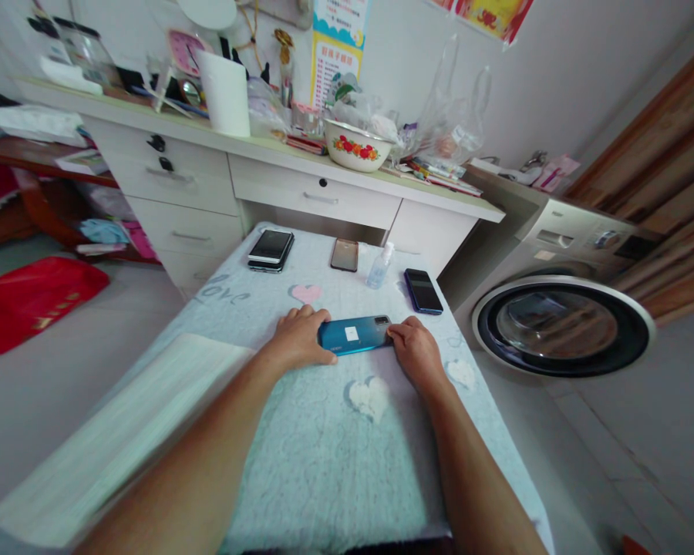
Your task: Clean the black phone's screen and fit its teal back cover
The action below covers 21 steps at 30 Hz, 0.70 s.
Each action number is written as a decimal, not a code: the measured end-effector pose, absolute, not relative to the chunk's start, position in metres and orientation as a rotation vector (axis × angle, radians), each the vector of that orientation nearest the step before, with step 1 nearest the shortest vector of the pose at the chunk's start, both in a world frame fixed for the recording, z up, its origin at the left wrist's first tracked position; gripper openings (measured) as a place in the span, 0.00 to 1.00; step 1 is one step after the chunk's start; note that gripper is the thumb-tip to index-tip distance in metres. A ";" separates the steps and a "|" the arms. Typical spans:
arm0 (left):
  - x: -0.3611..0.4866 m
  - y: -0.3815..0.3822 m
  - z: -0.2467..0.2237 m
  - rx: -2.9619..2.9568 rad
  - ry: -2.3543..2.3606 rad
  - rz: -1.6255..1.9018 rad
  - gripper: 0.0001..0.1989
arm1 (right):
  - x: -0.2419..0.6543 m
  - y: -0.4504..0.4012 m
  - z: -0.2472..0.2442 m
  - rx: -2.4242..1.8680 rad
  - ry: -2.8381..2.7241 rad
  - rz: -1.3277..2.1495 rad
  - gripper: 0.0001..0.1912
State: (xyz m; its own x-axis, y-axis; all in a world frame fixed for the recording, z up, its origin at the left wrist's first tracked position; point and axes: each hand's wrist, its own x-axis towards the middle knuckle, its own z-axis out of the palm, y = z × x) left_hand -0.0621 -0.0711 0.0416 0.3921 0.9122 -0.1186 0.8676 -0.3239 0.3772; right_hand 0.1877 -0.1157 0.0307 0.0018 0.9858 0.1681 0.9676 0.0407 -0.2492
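A blue smartphone lies back side up on the cloth-covered table, with its camera block toward the right and a white sticker on its back. My left hand grips its left end between thumb and fingers. At the other end, beside the camera, my right hand pinches the phone's edge; its fingertips are partly hidden. Beyond the hands are a stack of dark-screened phones, a brown phone case, a clear spray bottle and another dark phone at the right.
A white desk with drawers stands behind the table, bearing a paper roll, a flowered bowl and plastic bags. To the right is a washing machine. A red bag lies on the floor at left.
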 end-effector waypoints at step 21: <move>-0.064 -0.071 0.039 2.284 1.532 0.175 0.35 | 0.153 -0.097 0.048 -1.958 -2.307 0.015 0.15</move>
State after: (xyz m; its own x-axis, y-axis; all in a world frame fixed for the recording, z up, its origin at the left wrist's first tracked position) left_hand -0.0637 -0.0708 0.0389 0.3968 0.9116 -0.1076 0.8638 -0.3313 0.3795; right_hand 0.1532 -0.0966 0.0485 -0.1584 0.9840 0.0815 0.9828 0.1651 -0.0825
